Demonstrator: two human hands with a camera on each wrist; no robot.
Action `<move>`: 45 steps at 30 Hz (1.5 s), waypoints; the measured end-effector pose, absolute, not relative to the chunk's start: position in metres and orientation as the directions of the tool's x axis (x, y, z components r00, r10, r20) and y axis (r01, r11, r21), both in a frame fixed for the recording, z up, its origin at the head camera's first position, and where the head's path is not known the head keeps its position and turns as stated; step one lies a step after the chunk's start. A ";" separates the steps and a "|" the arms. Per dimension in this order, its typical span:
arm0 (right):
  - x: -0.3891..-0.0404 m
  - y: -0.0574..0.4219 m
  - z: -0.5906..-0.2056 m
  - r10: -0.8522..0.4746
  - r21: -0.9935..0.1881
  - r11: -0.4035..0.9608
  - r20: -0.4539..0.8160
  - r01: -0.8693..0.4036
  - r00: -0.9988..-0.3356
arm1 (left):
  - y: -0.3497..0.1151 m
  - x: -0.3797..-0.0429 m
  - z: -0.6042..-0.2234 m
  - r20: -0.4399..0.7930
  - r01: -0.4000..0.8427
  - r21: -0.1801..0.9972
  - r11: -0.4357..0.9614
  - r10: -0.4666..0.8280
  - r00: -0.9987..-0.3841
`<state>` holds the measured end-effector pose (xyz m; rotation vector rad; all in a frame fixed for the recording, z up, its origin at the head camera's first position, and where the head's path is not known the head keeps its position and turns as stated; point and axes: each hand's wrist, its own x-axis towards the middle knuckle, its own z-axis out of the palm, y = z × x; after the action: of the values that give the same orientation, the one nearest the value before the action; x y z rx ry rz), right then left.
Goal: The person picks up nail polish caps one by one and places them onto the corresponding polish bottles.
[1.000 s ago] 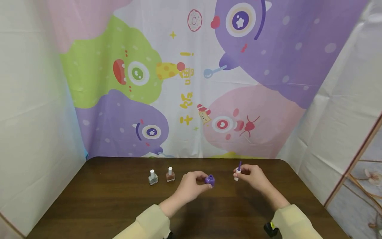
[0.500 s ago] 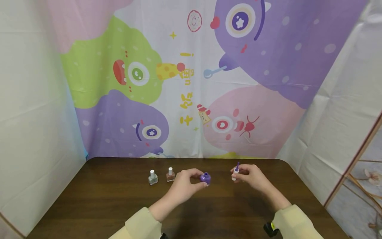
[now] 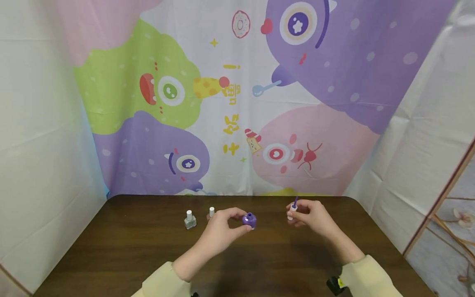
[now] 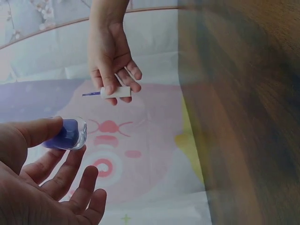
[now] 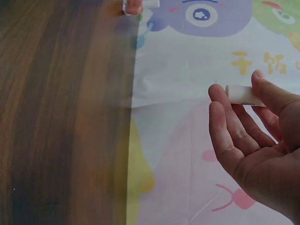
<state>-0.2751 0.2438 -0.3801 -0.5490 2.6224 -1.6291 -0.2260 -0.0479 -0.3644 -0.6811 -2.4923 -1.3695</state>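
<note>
My left hand pinches an uncapped purple nail polish bottle between thumb and fingers, above the table. Its open neck faces up in the head view. In the left wrist view the clear glass base of the nail polish bottle shows past the thumb. To the right, my right hand pinches the white nail polish cap, its purple-coated brush pointing up. A gap separates cap and bottle. From the right wrist, the white cap sits between thumb and fingers, with the brush hidden.
On the dark wooden table, a pale grey-green nail polish bottle stands at left. A brown-pink one is partly hidden behind my left hand. A cartoon-printed curtain hangs along the back edge, white cloth at both sides.
My left hand has moved left with the purple bottle, now covering part of the brown-pink bottle. My right hand has shifted slightly left and up with the cap and brush.
</note>
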 end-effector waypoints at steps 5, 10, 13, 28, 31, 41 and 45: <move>-0.273 0.241 -0.375 -0.256 -0.875 0.390 0.195 -0.286 -0.947 | -0.053 -0.222 -0.362 0.411 0.496 0.747 0.443 0.279 -0.868; -0.271 0.239 -0.368 -0.219 -0.869 0.399 0.220 -0.293 -0.951 | -0.058 -0.218 -0.360 0.436 0.496 0.755 0.430 0.236 -0.868; -0.268 0.237 -0.363 -0.209 -0.859 0.406 0.245 -0.312 -0.947 | -0.061 -0.216 -0.358 0.441 0.488 0.760 0.429 0.211 -0.872; -0.250 0.221 -0.342 -0.248 -0.849 0.348 0.326 -0.398 -0.912 | -0.074 -0.202 -0.354 0.442 0.445 0.792 0.417 0.110 -0.890; -0.245 0.217 -0.338 -0.246 -0.853 0.324 0.342 -0.410 -0.907 | -0.075 -0.198 -0.354 0.438 0.438 0.803 0.405 0.097 -0.894; -0.230 0.203 -0.327 -0.220 -0.862 0.260 0.386 -0.435 -0.896 | -0.075 -0.188 -0.355 0.418 0.420 0.829 0.369 0.087 -0.904; -0.223 0.198 -0.324 -0.223 -0.865 0.229 0.400 -0.447 -0.889 | -0.074 -0.185 -0.357 0.426 0.431 0.832 0.351 0.093 -0.900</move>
<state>-0.2227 0.1978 -0.3237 -0.7207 2.6059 -1.9505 -0.1846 -0.0741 -0.3567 -0.4647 -2.3133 -1.5652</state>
